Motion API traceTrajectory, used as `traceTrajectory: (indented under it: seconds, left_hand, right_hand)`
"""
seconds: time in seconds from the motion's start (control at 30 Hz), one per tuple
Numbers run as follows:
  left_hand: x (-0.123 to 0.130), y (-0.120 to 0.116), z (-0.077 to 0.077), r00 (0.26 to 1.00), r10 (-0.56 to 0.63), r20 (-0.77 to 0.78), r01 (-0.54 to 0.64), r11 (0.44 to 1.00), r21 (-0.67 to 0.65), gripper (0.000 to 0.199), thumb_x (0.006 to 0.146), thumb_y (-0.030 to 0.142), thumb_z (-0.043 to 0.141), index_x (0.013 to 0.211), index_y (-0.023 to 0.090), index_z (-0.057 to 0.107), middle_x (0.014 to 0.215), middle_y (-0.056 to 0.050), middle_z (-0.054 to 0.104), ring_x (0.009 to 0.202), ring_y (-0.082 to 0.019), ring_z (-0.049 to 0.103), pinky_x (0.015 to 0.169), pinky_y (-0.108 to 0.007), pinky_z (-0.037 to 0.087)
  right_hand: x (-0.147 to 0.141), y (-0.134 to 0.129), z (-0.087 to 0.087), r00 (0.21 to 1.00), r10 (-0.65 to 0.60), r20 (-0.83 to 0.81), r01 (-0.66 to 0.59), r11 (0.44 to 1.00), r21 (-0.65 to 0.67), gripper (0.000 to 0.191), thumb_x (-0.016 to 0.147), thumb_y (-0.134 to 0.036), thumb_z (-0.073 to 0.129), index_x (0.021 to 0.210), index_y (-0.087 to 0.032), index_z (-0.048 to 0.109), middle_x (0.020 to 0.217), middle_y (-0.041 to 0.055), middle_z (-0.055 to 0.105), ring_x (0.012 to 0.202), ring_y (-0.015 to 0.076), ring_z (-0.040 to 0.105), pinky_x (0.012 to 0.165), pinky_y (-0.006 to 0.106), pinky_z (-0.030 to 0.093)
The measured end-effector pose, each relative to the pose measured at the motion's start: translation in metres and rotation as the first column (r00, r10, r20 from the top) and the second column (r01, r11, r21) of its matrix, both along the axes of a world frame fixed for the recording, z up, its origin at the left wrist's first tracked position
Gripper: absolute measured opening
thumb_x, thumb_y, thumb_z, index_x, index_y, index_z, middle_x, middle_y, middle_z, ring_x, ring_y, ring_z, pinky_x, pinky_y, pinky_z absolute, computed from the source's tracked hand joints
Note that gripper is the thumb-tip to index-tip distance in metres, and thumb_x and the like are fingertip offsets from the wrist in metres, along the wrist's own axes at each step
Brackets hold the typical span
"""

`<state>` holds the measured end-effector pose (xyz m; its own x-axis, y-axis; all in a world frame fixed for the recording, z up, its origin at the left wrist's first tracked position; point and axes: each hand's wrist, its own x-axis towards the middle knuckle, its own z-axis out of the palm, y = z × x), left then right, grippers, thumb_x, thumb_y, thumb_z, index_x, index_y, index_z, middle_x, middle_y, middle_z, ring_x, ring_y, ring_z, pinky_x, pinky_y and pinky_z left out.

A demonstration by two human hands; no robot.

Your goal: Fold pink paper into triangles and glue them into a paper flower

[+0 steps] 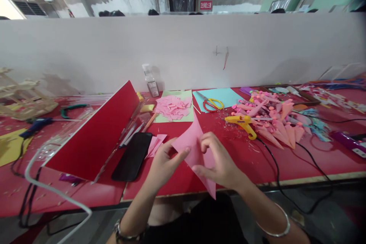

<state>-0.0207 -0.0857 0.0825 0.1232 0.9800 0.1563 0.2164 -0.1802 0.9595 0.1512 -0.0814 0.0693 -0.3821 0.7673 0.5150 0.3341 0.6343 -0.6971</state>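
Observation:
A sheet of pink paper (193,143), partly curled over, is held in front of me above the red table's near edge. My left hand (166,160) pinches its left side, thumb on top. My right hand (219,160) grips the right side with bent fingers and thumb. Left of my left hand lie some folded pink pieces (155,145) beside a black phone (133,157). Beyond the paper, many small pink paper scraps (173,107) are heaped on a pale green sheet (187,116).
A yellow glue gun (243,124) and a pile of pink cones (274,116) lie right. Scissors (211,105) rest on a blue sheet (228,97). A red board (100,137) leans at left. A bottle (150,80) stands by the white partition (183,53).

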Motion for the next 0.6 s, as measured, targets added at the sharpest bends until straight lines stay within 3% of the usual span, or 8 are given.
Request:
traceTrajectory:
  seconds: [0.13,0.23,0.4,0.6]
  left_hand:
    - [0.005,-0.002,-0.002,0.989,-0.137,0.053,0.126,0.976,0.176,0.033,0.065,0.043,0.062,0.087,0.019,0.057,0.083,-0.004,0.060,0.077,-0.018,0.055,0.069,-0.029,0.045]
    - [0.004,0.000,-0.006,0.983,-0.172,0.072,0.150,0.959,0.242,0.039,0.061,0.049,0.063,0.086,0.020,0.054,0.082,-0.004,0.055,0.077,-0.018,0.052,0.069,-0.028,0.043]
    - [0.008,0.001,-0.007,0.959,-0.239,0.154,0.201,0.953,0.229,0.048,0.056,0.052,0.066,0.087,0.021,0.048,0.078,-0.001,0.047,0.070,-0.013,0.045,0.064,-0.024,0.040]
    - [0.015,0.001,-0.005,0.944,-0.260,0.203,0.218,0.954,0.208,0.052,0.054,0.050,0.068,0.089,0.020,0.042,0.073,0.002,0.041,0.064,-0.010,0.041,0.061,-0.023,0.038]
  right_hand:
    - [-0.013,-0.007,0.014,0.996,0.086,-0.015,-0.088,0.988,-0.125,0.035,0.065,-0.032,0.063,0.087,-0.020,0.038,0.081,0.0007,0.043,0.071,0.0131,0.043,0.063,0.026,0.039]
    - [-0.013,-0.006,0.018,0.992,0.121,-0.039,-0.126,0.980,-0.157,0.039,0.063,-0.034,0.065,0.088,-0.019,0.039,0.082,0.0005,0.044,0.070,0.0121,0.043,0.062,0.025,0.039]
    - [-0.009,-0.004,0.019,0.977,0.199,-0.071,-0.209,0.958,-0.198,0.042,0.062,-0.037,0.067,0.090,-0.019,0.041,0.086,0.0010,0.046,0.074,0.0127,0.045,0.065,0.026,0.040]
    - [-0.008,-0.002,0.019,0.978,0.200,-0.066,-0.209,0.959,-0.193,0.044,0.059,-0.040,0.069,0.089,-0.019,0.043,0.085,0.0012,0.046,0.074,0.0133,0.045,0.066,0.027,0.040]
